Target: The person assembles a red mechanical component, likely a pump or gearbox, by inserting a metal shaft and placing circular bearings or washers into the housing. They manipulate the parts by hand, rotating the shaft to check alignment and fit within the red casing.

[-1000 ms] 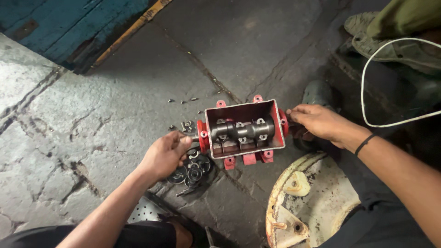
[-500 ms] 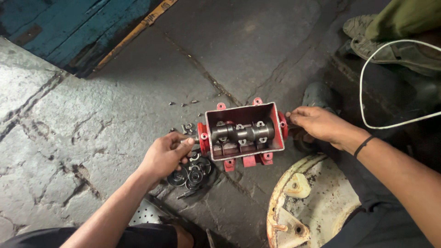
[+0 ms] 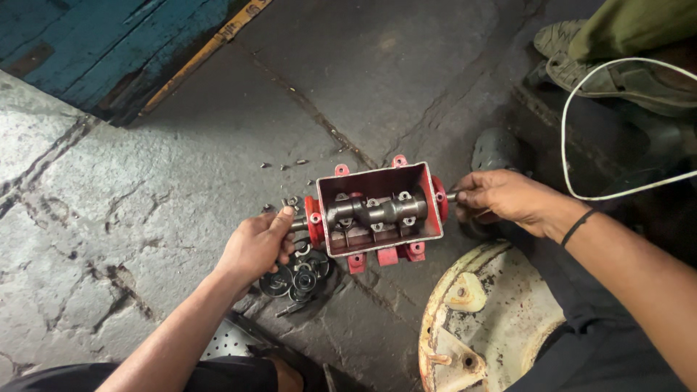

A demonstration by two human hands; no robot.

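Observation:
A red open-topped metal housing (image 3: 377,243) sits on the stone floor, with a grey shaft (image 3: 377,211) running through it from side to side. My left hand (image 3: 255,245) grips the shaft's end that sticks out of the housing's left wall. My right hand (image 3: 501,197) is closed on the shaft's other end at the right wall. Several dark round washers and bearings (image 3: 299,276) lie on the floor just below my left hand.
A few small bolts (image 3: 290,165) are scattered on the floor behind the housing. A worn cream round cover (image 3: 472,319) lies at lower right. Another person's sandalled foot (image 3: 617,69) and a white cable (image 3: 573,160) are at upper right; a blue board (image 3: 109,43) upper left.
My left hand has moved up from the loose washers and taken hold of the shaft's left end. The right hand has stayed at the right end.

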